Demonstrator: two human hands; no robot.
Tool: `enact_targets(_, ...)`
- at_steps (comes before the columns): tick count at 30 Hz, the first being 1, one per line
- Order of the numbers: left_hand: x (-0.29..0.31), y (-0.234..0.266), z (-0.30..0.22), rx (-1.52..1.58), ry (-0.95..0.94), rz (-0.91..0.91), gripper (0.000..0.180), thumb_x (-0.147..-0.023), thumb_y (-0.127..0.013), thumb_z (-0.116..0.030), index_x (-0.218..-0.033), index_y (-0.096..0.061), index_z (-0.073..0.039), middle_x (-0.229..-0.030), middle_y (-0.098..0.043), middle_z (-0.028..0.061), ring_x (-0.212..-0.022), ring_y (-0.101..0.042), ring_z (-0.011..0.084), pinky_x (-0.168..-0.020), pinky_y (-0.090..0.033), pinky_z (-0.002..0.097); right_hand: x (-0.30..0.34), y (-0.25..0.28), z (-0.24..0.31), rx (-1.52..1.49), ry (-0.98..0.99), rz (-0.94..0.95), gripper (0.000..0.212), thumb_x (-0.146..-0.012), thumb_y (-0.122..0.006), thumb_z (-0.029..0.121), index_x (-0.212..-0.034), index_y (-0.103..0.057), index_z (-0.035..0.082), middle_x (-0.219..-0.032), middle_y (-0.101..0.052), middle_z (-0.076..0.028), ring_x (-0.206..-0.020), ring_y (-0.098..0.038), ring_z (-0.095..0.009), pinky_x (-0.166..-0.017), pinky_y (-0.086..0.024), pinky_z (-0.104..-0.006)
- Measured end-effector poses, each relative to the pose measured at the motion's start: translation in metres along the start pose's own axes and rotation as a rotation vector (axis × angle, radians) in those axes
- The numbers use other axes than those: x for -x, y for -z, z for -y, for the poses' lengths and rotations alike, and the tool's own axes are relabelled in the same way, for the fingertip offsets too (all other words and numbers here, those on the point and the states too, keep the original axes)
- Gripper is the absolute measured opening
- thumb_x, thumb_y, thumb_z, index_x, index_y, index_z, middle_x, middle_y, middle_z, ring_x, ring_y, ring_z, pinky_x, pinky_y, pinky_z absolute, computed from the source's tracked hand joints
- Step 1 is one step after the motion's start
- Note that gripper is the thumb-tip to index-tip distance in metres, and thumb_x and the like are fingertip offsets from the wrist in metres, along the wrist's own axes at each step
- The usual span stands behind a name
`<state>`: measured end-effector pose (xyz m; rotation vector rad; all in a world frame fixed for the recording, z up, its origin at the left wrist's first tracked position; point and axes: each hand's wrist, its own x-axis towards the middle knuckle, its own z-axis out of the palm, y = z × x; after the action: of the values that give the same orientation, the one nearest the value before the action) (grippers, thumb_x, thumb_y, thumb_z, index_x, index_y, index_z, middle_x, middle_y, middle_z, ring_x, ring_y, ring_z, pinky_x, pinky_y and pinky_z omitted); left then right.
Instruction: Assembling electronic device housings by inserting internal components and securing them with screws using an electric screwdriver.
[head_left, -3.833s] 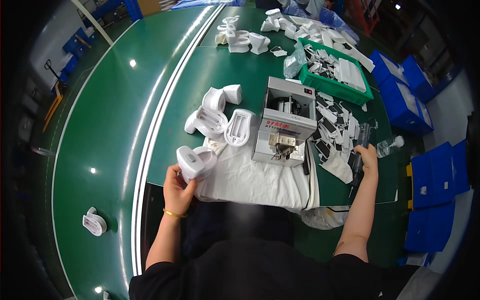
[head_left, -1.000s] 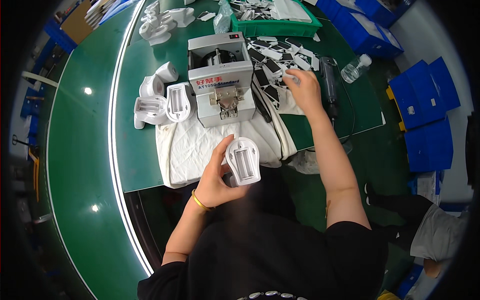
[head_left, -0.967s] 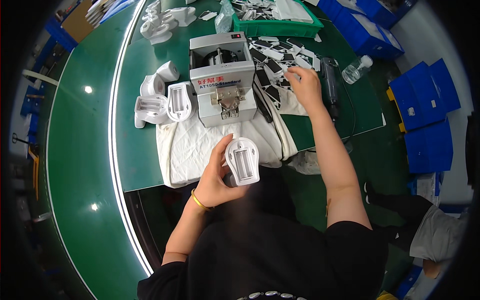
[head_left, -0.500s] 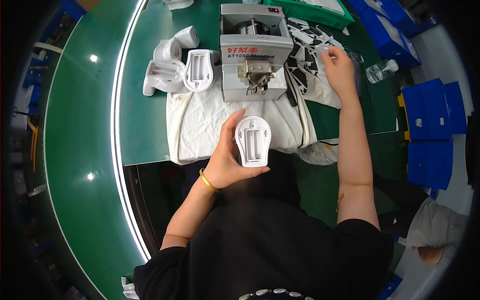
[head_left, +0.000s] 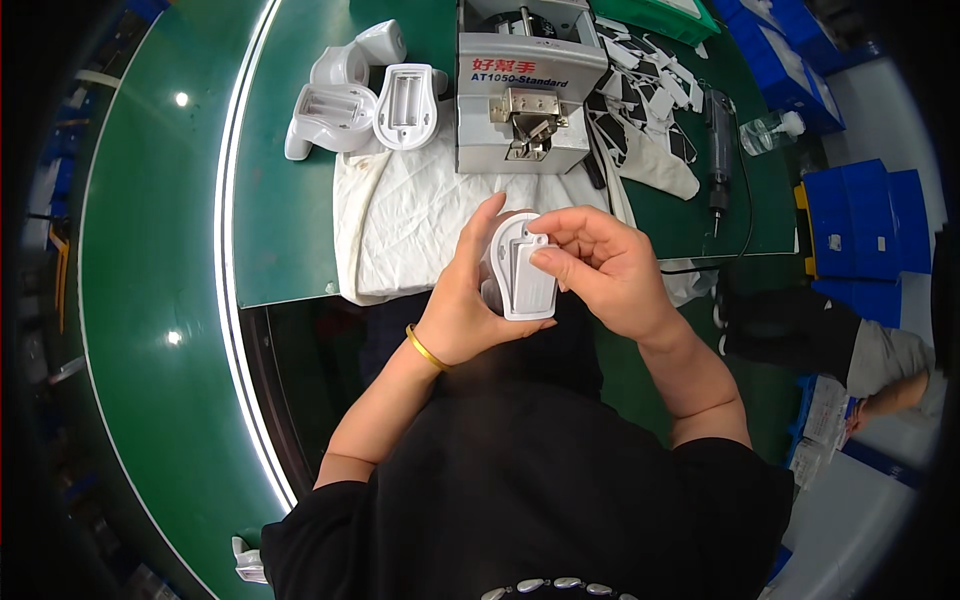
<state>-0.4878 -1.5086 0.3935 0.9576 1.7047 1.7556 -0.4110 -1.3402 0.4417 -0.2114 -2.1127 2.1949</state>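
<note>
My left hand [head_left: 458,312] is wrapped round a white plastic housing [head_left: 502,262], its open battery compartment side facing up. My right hand [head_left: 618,278] pinches a thin white battery cover [head_left: 536,284] between thumb and fingers. The cover lies slightly tilted over the compartment, hiding most of it, and a strip of the recess shows along its left side. Both hands are close together, just in front of the table's near edge. Beyond them stands a grey bench machine [head_left: 482,135] with a metal fixture on its front.
Several similar white housings [head_left: 408,130] rest left of the machine. To its right lie a pile of white and dark flat pieces [head_left: 655,100], an electric screwdriver [head_left: 719,150] and a clear bottle [head_left: 768,134]. White cloth [head_left: 400,225] covers the table's front. Another person [head_left: 880,365] is at right.
My right hand has come back from the pile at the far right, bringing the battery cover onto the housing. The left hand has shifted slightly right with the housing.
</note>
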Motion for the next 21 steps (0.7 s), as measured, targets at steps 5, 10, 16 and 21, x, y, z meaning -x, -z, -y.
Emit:
enact_targets(5, 0.001, 0.001, 0.006, 0.009, -0.053, -0.004, 0.116, -0.059, -0.089, -0.006, -0.150, -0.018, -0.008, -0.139, -0.043, 0.0133, -0.126, -0.048, 0.0260, -0.104, -0.044, 0.0398, 0.001, -0.001, -0.002, 0.000, 0.026, -0.009, 0.023, -0.091, -0.064, 0.002, -0.113, -0.061, -0.001, -0.093, -0.067, -0.004, -0.076, -0.059, -0.004, -0.062, -0.046, -0.0182)
enact_targets(10, 0.002, 0.001, 0.005, -0.046, -0.085, 0.007, 0.115, -0.059, -0.089, -0.006, -0.150, -0.018, -0.007, -0.140, -0.043, 0.0144, -0.128, -0.048, 0.0263, -0.105, -0.043, 0.0392, 0.006, 0.003, -0.006, 0.133, -0.020, 0.017, 0.024, -0.091, -0.065, 0.003, -0.114, -0.062, -0.002, -0.096, -0.067, -0.004, -0.079, -0.059, -0.004, -0.064, -0.046, -0.0183)
enact_targets(16, 0.007, -0.004, 0.007, 0.033, -0.075, -0.046, 0.118, -0.059, -0.089, -0.005, -0.151, -0.016, -0.007, -0.144, -0.039, 0.0165, -0.130, -0.046, 0.0273, -0.105, -0.042, 0.0405, 0.004, 0.005, -0.013, 0.675, 0.307, -0.013, 0.039, -0.090, -0.066, 0.007, -0.128, -0.057, -0.001, -0.123, -0.057, -0.010, -0.108, -0.056, -0.015, -0.089, -0.046, -0.0274)
enact_targets(21, 0.004, -0.006, -0.007, 0.120, -0.107, 0.034, 0.110, -0.069, -0.083, -0.004, -0.152, -0.011, -0.008, -0.148, -0.035, 0.0165, -0.131, -0.043, 0.0273, -0.106, -0.040, 0.0413, 0.003, 0.011, -0.022, -0.290, -0.184, -0.005, 0.081, -0.085, -0.068, 0.002, -0.150, -0.020, -0.001, -0.131, -0.052, -0.018, -0.116, -0.055, -0.022, -0.101, -0.043, -0.0345)
